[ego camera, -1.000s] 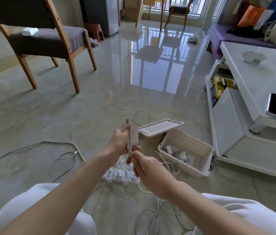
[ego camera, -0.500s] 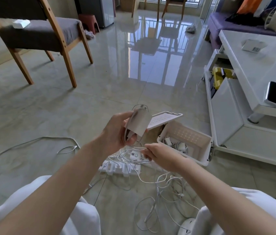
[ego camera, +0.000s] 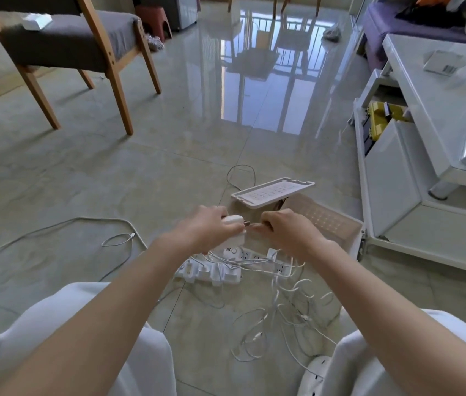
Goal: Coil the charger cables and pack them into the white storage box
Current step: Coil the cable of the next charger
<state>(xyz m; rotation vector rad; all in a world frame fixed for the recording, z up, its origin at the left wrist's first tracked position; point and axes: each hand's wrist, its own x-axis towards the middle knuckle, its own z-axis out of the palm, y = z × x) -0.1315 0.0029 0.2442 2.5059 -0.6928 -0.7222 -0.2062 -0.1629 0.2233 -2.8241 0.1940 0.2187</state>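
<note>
Thin white charger cables (ego camera: pixel 280 298) lie tangled on the glossy floor tiles between the knees, just beside the open white plastic storage box (ego camera: pixel 326 217). The left hand (ego camera: pixel 206 227) grips a rounded white charger brick (ego camera: pixel 233 219) above a white power strip (ego camera: pixel 211 271). The right hand (ego camera: pixel 286 230) pinches the cable's plug at the brick's port. Best to pull the plug straight out with the brick steadied, then wind even loops.

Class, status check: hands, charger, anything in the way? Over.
Left hand grips white charger. Right hand pinches the cable plug beside it. White storage box open. Loose cables tangled on floor over power strip.
</note>
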